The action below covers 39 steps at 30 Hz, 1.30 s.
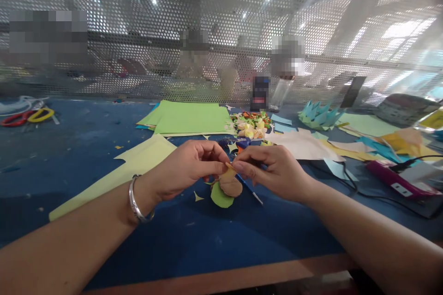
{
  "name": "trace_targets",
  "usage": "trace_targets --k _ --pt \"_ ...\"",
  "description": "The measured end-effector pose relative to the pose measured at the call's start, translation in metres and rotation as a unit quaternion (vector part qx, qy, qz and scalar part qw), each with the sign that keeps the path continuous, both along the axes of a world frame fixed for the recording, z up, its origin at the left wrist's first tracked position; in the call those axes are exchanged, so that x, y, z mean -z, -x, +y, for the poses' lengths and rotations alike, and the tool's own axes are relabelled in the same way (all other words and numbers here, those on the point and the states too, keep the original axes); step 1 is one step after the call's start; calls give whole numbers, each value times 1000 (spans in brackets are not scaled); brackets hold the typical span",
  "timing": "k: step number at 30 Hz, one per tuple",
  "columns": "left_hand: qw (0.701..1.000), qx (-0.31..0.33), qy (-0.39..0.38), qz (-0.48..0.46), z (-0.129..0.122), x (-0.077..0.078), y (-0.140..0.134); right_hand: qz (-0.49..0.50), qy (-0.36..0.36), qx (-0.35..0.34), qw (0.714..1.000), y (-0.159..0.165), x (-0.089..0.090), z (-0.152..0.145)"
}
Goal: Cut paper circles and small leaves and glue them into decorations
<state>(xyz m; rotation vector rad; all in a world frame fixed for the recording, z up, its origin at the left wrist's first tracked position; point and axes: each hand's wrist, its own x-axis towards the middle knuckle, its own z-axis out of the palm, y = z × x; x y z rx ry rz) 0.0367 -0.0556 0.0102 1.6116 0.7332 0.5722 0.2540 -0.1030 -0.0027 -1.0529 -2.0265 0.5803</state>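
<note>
My left hand [188,163] and my right hand [278,170] meet above the blue table, each closed in a pinch. Between their fingertips is a small yellowish paper piece [229,173], partly covered by the fingers. Just below it lie a tan paper disc [231,187] and, partly under that, a light green paper disc [221,197]. A thin blue stick-like tool [249,190], perhaps a pen or brush, slants out from beneath my right hand. A pale yellow sheet [138,166] extends behind my left wrist, which wears a silver bangle [133,196].
Green paper sheets [190,117] are stacked toward the back. Beside them is a heap of colourful folded paper pieces [252,126]. Scissors [40,115] lie at far left; a purple power strip [398,186] with black cables sits right. A perforated metal panel [224,23] rises behind the table.
</note>
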Motion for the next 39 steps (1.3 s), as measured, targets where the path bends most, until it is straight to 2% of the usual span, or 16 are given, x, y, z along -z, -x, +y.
trace_targets --k 18,23,31,39 --pt "998 -24 60 -15 -3 -5 0 10 10 -2 1000 -1 1 1" --pt "995 -34 91 -18 -2 -4 -1 2 -25 19 1000 0 3 0" --pt "978 -54 199 -40 -1 -6 -3 1 -117 29 993 -1 5 -4" --pt "976 -52 208 -45 -3 -8 -3 -34 -196 -13 980 -1 4 -2"
